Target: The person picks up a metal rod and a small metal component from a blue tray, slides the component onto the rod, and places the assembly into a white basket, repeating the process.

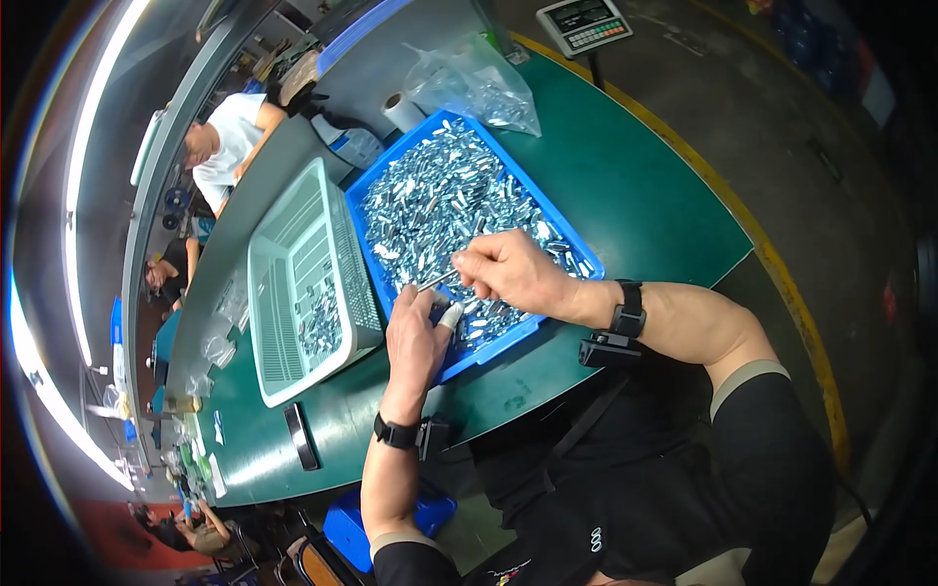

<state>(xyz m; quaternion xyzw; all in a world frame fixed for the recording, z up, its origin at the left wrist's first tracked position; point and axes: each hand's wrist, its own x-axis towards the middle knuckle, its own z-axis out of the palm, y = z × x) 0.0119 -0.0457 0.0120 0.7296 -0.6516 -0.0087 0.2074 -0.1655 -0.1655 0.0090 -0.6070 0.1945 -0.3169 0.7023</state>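
A thin metal rod (438,280) spans the gap between my two hands, above the near part of a blue tray (508,342). My right hand (518,273) is closed around one end of it. At the other end my left hand (414,337) has its fingers bent together, with a white cover on the thumb. What those fingers pinch is too small and hidden to make out. Small shiny metal pieces (445,195) fill the tray in a loose heap. Left of it, a pale green plastic basket (278,366) holds a smaller pile of similar pieces.
A clear bag (489,93) of metal pieces and a white roll (401,112) lie behind the tray. A dark flat object (301,437) rests on the green table (625,176). A scale (586,26) stands beyond. Several people (230,146) sit past the partition.
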